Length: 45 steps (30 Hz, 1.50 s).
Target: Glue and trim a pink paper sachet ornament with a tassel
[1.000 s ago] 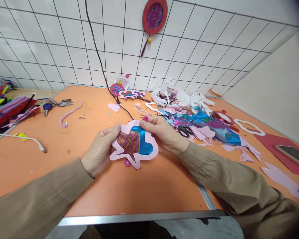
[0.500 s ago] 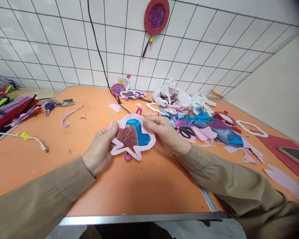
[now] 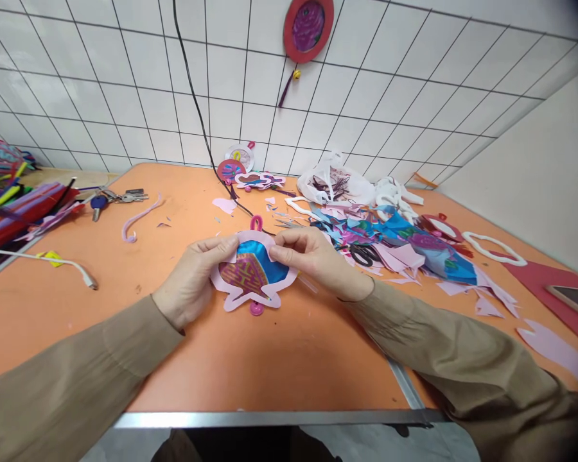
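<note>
One pink-rimmed ornament (image 3: 250, 274) with one loop (image 3: 256, 220) and one bead (image 3: 257, 309) is over the table (image 3: 255, 369), pinched in the grip of left hand (image 3: 185, 282) and right hand (image 3: 315, 260); bare room reaches the front edge (image 3: 270, 419).

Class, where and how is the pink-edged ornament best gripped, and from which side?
Probably by the pink border of the ornament, left hand from the left and right hand from the right, thumbs in front. It looks flat and wide, so a light pinch should do; the loop tops it and a round pink piece sits below, leaving the sides freer.
</note>
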### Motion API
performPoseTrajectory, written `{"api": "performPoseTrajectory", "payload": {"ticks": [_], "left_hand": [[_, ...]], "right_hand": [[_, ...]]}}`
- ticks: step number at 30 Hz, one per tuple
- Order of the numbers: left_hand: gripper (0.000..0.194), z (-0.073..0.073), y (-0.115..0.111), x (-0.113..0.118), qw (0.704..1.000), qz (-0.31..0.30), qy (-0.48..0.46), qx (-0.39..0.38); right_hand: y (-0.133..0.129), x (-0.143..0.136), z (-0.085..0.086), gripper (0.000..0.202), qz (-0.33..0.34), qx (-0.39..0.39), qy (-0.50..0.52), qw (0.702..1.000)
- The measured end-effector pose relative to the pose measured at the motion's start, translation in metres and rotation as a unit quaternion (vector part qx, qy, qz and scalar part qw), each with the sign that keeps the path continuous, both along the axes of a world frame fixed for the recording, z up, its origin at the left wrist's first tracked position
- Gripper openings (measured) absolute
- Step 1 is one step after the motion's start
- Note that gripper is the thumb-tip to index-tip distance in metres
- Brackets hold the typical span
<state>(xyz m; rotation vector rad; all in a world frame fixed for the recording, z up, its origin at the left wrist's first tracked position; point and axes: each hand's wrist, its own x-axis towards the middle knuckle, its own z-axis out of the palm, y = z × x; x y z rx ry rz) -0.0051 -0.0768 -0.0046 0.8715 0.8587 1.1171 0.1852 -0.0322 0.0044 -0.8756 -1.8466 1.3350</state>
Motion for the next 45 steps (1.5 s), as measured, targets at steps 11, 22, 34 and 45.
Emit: {"api": "performPoseTrajectory", "payload": {"ticks": [11,22,34,45], "left_hand": [[0.03,0.002,-0.003,0.004,0.999,-0.03,-0.024,0.023],[0.026,-0.001,0.0,0.004,0.999,0.018,-0.048,0.013],[0.042,-0.002,0.004,0.002,0.995,-0.03,-0.089,0.014],[0.027,-0.008,0.006,0.001,0.995,0.056,-0.088,-0.009]], "right_hand": [[0.001,0.0,-0.002,0.035,-0.026,-0.059,0.059,0.996],[0.001,-0.002,-0.004,0.039,-0.076,-0.035,0.065,0.994],[0.006,-0.003,-0.009,0.039,-0.118,-0.042,0.114,0.986],[0.007,-0.002,-0.019,0.036,-0.048,-0.152,0.155,0.975]]}}
